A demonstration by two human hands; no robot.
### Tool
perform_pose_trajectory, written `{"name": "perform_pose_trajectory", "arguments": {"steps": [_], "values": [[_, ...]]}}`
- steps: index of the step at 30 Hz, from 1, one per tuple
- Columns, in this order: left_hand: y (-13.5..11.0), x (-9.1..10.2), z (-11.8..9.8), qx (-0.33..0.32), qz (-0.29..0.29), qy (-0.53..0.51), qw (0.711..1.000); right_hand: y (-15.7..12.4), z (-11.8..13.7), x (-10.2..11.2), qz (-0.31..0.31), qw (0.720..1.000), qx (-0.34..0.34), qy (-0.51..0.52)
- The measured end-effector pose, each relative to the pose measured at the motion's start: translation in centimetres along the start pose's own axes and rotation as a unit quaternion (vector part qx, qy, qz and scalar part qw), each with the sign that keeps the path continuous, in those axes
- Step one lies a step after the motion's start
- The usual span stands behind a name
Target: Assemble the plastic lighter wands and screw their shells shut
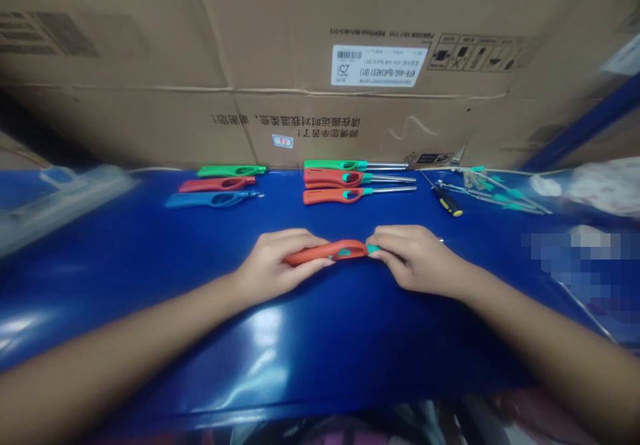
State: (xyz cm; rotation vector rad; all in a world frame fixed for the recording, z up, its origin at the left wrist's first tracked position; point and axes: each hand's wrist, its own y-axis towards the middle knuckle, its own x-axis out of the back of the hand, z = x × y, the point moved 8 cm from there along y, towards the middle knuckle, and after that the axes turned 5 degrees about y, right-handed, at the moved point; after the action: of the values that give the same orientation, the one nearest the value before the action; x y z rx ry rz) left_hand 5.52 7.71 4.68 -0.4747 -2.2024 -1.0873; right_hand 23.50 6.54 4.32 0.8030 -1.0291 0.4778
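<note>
Above the blue table, an orange-red long-nosed lighter lies level between my two hands. My left hand is closed around its handle end, thumb below and fingers above. My right hand pinches the turquoise collar at the front, and its fingers hide most of the metal tube; only a small tip shows past the knuckles. Beyond my hands, a row of long-nosed lighters with metal tubes lies on the table. To their left are green, red and blue lighter handles without tubes.
A black and yellow screwdriver lies right of the lighters, beside a loose pile of metal tubes with turquoise ends. A large cardboard box stands along the table's back edge. A pale, blurred tray-like object sits at left.
</note>
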Motion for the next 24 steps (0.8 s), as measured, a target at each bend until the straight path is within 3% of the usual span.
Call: {"name": "perform_pose_trajectory", "arguments": {"steps": [14, 20, 24], "values": [[0.2, 0.5, 0.9, 0.034, -0.037, -0.028, 0.998, -0.1, 2.9, 1.6, -0.087, 0.971, 0.123, -0.187], [0.4, 0.7, 0.8, 0.027, -0.040, -0.016, 0.999, 0.3, 1.9, 1.7, -0.097, 0.979, 0.089, -0.153], [0.8, 0.7, 2.7, 0.134, -0.058, -0.056, 0.988, 0.6, 0.6, 2.0, -0.110, 0.989, 0.028, -0.094]]}}
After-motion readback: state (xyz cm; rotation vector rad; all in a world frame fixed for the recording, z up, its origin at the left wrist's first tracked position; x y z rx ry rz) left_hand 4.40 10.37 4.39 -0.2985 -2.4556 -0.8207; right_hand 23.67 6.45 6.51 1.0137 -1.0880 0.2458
